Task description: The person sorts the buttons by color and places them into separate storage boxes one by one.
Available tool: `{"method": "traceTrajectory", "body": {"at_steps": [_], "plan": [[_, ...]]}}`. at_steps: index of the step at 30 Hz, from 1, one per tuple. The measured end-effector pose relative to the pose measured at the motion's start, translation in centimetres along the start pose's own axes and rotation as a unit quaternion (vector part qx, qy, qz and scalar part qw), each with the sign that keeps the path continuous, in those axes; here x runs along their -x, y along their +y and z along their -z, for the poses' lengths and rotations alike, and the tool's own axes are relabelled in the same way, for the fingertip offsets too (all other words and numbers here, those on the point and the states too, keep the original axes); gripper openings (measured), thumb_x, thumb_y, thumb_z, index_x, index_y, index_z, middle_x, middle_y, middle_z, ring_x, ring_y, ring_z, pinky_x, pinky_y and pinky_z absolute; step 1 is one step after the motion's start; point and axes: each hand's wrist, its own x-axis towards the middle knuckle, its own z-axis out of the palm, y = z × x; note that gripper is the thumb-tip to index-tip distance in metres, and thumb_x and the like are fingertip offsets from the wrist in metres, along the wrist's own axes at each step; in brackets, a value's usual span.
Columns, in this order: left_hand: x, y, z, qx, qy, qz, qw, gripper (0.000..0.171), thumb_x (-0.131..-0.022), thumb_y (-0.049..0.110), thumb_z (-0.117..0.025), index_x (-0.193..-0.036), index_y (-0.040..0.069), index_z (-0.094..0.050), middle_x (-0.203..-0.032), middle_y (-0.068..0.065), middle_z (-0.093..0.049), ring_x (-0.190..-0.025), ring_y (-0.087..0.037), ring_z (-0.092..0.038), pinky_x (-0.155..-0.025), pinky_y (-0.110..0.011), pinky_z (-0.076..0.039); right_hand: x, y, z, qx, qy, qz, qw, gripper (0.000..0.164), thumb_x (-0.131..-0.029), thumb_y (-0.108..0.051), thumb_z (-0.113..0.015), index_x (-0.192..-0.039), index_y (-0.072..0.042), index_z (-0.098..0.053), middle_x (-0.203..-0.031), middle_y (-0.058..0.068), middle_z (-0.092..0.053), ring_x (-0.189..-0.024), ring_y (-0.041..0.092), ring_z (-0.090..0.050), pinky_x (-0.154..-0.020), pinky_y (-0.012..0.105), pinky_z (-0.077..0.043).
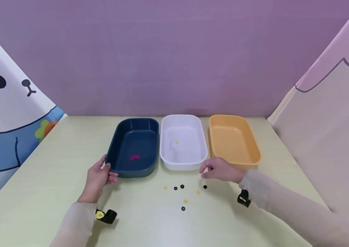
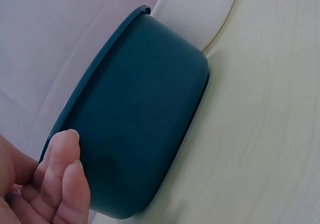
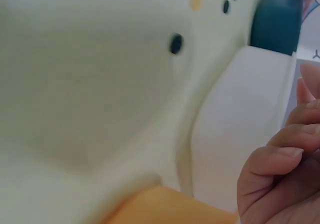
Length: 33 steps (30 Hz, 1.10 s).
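Note:
My left hand [image 1: 97,178] grips the near left corner of a dark blue tray [image 1: 141,171], thumb at the rim and other fingers against the outer wall. Several small bright pink pieces [image 1: 134,157] lie inside that tray. Just off the near right corner of a white tray [image 1: 183,165] hovers my right hand [image 1: 222,169], its fingers loosely bent with nothing visible between them. One small yellow piece [image 1: 176,142] lies in the white tray. On the table below the hand are several black buttons [image 1: 205,187] and a few small yellow pieces [image 1: 198,192].
An orange tray [image 1: 234,137] stands to the right of the white one, partly behind my right hand. All three trays form a row near the back edge of the pale table [image 1: 149,219]. A purple cloth [image 1: 174,61] hangs behind, with printed cloths at both sides.

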Motion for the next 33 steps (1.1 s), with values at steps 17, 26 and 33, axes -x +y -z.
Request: {"method": "traceTrajectory", "body": {"at_steps": [17,26,33], "plan": [[-0.1,-0.1,-0.2,0.010,-0.001,-0.003,0.9999,0.056,-0.104,0.009,-0.031,-0.154,0.008,-0.006,-0.055,0.007,-0.060,-0.044,-0.004,-0.057,-0.052,-0.019,-0.052,0.8,2.5,-3.7,-0.027,-0.024,-0.072,0.997,0.015,-0.075,-0.002,-0.075,-0.087,-0.007,-0.069,-0.062,-0.003,-0.046,-0.058,0.010,-0.041,-0.053,0.020,-0.034],[-0.1,0.2,-0.3,0.014,-0.001,-0.008,0.9999,0.056,-0.104,0.009,-0.031,-0.154,0.008,-0.007,-0.055,0.008,-0.060,-0.043,-0.004,-0.057,-0.051,-0.018,-0.052,0.4,2.3,-4.2,0.007,-0.032,-0.059,0.998,0.018,-0.075,0.002,-0.076,-0.088,-0.008,-0.071,-0.066,-0.004,-0.051,-0.062,0.011,-0.044,-0.056,0.022,-0.037],[-0.1,0.2,0.0,0.009,0.000,-0.005,0.9999,0.056,-0.104,0.009,-0.032,-0.154,0.008,-0.007,-0.056,0.007,-0.061,-0.044,-0.004,-0.058,-0.052,-0.018,-0.052,0.2,1.7,-4.2,0.055,-0.040,-0.056,0.996,0.016,-0.075,0.000,-0.076,-0.082,-0.013,-0.071,-0.064,-0.006,-0.050,-0.063,0.011,-0.045,-0.059,0.024,-0.038]]}}
